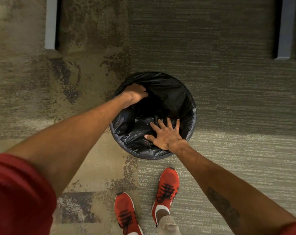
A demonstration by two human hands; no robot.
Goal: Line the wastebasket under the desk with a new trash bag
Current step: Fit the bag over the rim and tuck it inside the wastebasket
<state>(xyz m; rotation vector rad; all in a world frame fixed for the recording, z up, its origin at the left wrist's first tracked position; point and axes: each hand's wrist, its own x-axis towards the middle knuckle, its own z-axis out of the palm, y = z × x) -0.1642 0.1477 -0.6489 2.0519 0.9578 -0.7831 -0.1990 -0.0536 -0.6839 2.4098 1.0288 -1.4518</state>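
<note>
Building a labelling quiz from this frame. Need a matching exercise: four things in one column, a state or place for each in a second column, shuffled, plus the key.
Column 1:
1. left hand
2. right hand
3. trash bag
4. red shoes

Column 2:
A. black, draped over the wastebasket's rim
B. fingers spread, flat on the plastic at the near side
C. on the carpet, nearer the person than the wastebasket
D. curled on the bag at the far-left rim

Pairs: 1-D, 2-B, 3-A, 4-C

open carpet all round wastebasket, desk legs well behind, shoes just beside near rim
</note>
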